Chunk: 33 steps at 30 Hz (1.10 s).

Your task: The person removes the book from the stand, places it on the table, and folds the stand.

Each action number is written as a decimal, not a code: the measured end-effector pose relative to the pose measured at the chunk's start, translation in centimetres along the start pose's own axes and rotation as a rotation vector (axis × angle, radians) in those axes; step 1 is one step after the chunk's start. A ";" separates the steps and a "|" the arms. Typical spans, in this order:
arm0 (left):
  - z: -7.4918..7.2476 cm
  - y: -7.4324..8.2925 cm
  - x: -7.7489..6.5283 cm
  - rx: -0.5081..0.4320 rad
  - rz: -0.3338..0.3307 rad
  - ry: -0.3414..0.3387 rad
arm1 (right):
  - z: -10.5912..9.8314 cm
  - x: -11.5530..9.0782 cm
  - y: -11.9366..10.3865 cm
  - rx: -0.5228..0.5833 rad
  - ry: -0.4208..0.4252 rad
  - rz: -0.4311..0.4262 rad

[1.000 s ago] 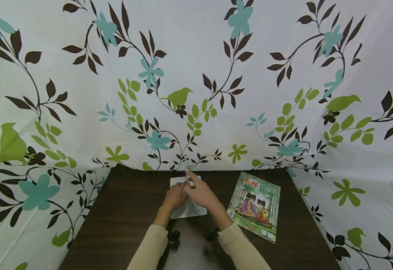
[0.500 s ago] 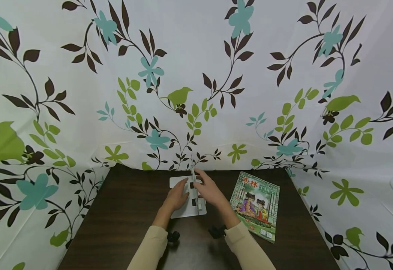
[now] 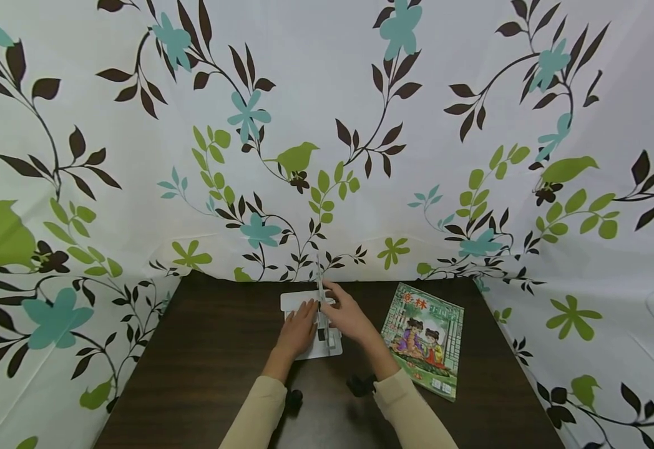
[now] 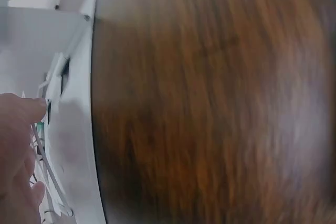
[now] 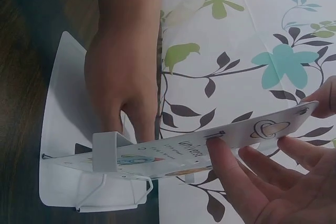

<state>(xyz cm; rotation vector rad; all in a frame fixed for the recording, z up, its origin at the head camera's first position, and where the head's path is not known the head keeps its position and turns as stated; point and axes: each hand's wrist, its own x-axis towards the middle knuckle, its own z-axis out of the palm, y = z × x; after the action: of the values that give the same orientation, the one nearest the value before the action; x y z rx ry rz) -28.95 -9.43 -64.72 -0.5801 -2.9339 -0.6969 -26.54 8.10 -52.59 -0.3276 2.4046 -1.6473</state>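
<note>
A white book stand (image 3: 303, 357) stands on the dark table, its flat base plate (image 5: 55, 182) low and its panel (image 5: 236, 136) raised, almost edge-on in the head view. Drawings and the word "universe" show on the panel. My right hand (image 3: 347, 313) holds the panel near its upper end, thumb (image 5: 216, 153) on the printed face and other fingers at the far edge. My left hand (image 3: 297, 332) reaches over the base with fingers extended to the panel's other side; its fingertips are partly hidden in the right wrist view. A wire piece (image 4: 50, 169) runs beside that hand.
A magazine (image 3: 424, 340) with a colourful cover lies on the table (image 3: 214, 368) to the right of the stand, close to my right forearm. A floral cloth (image 3: 361, 93) hangs behind the table and along both sides.
My hands were together over the stand, then parted. The right hand shifted right along with the panel, which now shows edge-on. My left hand moved away, then came back right against the panel.
</note>
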 end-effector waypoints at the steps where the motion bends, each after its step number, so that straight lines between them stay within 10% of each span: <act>1: 0.0 0.1 0.0 0.032 0.004 -0.012 | -0.1 0.0 0.0 0.004 -0.006 -0.005; 13: -0.1 0.7 0.5 0.130 -0.052 -0.187 | -0.2 -0.4 0.1 0.023 -0.018 -0.023; 33: 0.5 -0.4 -0.4 -0.100 -0.057 -0.095 | 0.2 -0.6 0.7 0.055 0.001 -0.034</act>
<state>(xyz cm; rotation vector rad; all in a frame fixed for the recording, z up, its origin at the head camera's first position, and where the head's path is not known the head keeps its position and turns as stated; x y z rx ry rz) -28.70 -9.66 -65.42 -0.5549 -3.0282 -0.8502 -26.00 8.32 -53.27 -0.3610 2.3621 -1.7253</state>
